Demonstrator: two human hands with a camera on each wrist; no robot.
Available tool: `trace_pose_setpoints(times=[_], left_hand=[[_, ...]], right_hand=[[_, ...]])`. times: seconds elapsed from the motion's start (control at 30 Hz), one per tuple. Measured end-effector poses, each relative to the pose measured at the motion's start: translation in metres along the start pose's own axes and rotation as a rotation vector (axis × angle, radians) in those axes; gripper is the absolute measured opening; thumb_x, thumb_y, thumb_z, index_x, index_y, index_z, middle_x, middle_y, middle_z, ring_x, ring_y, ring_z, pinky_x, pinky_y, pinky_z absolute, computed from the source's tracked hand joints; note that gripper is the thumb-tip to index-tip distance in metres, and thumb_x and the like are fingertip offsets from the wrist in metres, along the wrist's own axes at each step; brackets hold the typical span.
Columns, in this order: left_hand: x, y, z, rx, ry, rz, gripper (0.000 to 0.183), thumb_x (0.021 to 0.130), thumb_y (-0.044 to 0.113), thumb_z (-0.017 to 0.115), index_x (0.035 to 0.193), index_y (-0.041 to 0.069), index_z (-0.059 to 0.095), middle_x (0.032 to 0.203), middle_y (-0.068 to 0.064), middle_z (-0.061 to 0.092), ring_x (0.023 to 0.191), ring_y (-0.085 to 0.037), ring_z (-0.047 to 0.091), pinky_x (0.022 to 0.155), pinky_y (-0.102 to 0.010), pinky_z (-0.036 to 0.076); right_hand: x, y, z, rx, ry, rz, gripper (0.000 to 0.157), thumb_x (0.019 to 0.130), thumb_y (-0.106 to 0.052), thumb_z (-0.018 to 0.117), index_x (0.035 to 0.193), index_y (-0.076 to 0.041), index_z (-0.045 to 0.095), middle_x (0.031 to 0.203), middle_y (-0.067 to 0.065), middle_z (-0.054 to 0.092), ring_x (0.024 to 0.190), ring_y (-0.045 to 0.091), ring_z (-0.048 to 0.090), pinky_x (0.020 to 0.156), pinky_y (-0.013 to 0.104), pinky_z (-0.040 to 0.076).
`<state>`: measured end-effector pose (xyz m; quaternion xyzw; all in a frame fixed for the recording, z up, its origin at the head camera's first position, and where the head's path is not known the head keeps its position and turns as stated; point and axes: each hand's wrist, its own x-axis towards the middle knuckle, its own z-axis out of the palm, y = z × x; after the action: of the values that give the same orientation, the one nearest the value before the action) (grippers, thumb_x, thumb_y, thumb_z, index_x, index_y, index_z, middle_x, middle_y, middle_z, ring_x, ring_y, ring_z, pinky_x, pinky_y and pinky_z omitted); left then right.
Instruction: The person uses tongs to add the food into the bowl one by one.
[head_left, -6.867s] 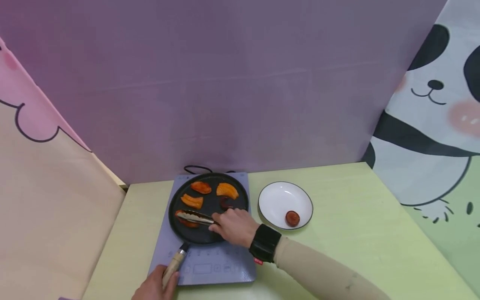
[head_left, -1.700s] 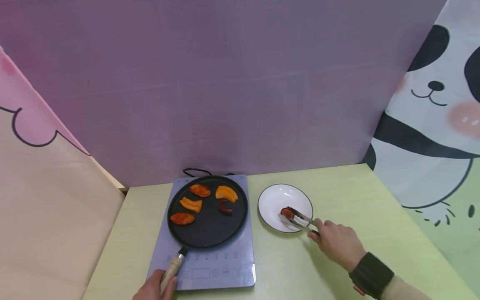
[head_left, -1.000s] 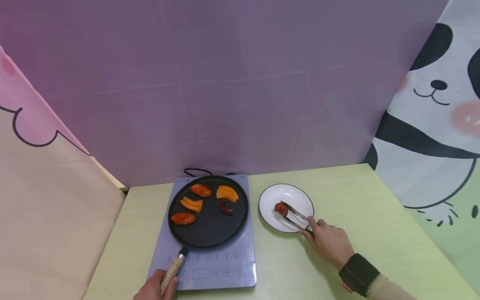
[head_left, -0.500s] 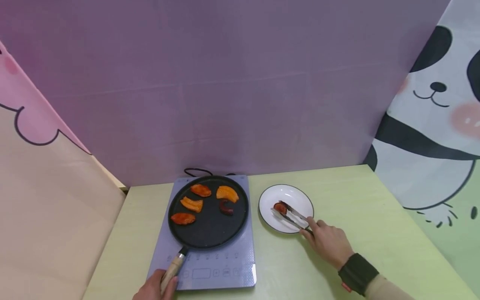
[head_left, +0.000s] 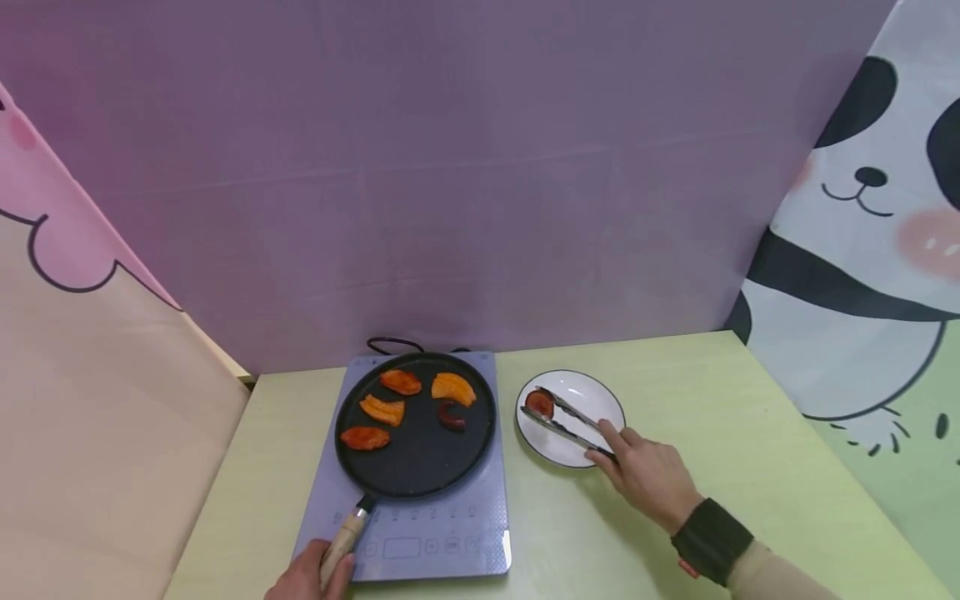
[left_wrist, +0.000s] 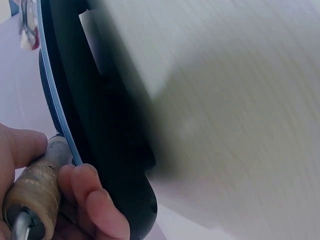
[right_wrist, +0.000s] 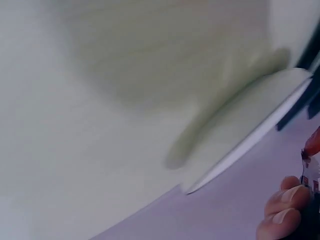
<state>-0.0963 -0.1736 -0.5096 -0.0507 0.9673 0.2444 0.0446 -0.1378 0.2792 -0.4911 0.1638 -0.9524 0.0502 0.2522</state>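
My left hand (head_left: 309,575) grips the wooden handle (head_left: 347,537) of a round black frying pan (head_left: 427,467). In the left wrist view, the fingers (left_wrist: 102,212) and thumb curl round that handle (left_wrist: 37,192). My right hand (head_left: 651,477) holds metal tongs (head_left: 573,437) over a white, dark-rimmed plate (head_left: 592,392). A round reddish-brown food slice (head_left: 539,404) sits between the tong arms near their tips, over the plate's left part. In the right wrist view, curled fingers (right_wrist: 287,205) show at the right edge, beside the red slice (right_wrist: 314,142).
Two reddish pieces (head_left: 365,438), two orange strips (head_left: 453,387) and a dark curved piece (head_left: 452,415) lie in the pan. The pan stands on a lilac induction cooker (head_left: 420,554); a black cable (head_left: 395,342) runs behind it. A purple backdrop (head_left: 487,208) closes off the table's rear.
Earlier the tongs were at a reddish piece in the pan. They then moved to the plate, and lately the tongs and slice have shifted left and back. The left hand keeps its place.
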Motion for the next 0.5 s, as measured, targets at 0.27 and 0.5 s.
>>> trace_pose_setpoints(times=[0.27, 0.5], left_hand=[[0.0, 0.0, 0.001, -0.002, 0.0, -0.001, 0.039, 0.081, 0.042, 0.06, 0.085, 0.004, 0.054, 0.056, 0.0, 0.04, 0.046, -0.013, 0.037, 0.043, -0.031, 0.032], [0.0, 0.001, 0.001, 0.006, -0.018, -0.019, 0.039, 0.081, 0.042, 0.06, 0.086, 0.004, 0.054, 0.056, 0.0, 0.041, 0.046, -0.013, 0.038, 0.043, -0.03, 0.032]], right_hand=[[0.015, -0.028, -0.001, 0.0, 0.058, -0.097, 0.049, 0.079, -0.044, 0.062, 0.113, -0.01, 0.053, 0.063, -0.001, 0.048, 0.041, 0.01, 0.039, 0.033, 0.03, 0.034], [0.025, -0.049, 0.007, 0.021, 0.086, -0.154, 0.048, 0.081, -0.046, 0.06, 0.113, -0.01, 0.055, 0.065, 0.0, 0.052, 0.044, 0.012, 0.044, 0.033, 0.029, 0.035]])
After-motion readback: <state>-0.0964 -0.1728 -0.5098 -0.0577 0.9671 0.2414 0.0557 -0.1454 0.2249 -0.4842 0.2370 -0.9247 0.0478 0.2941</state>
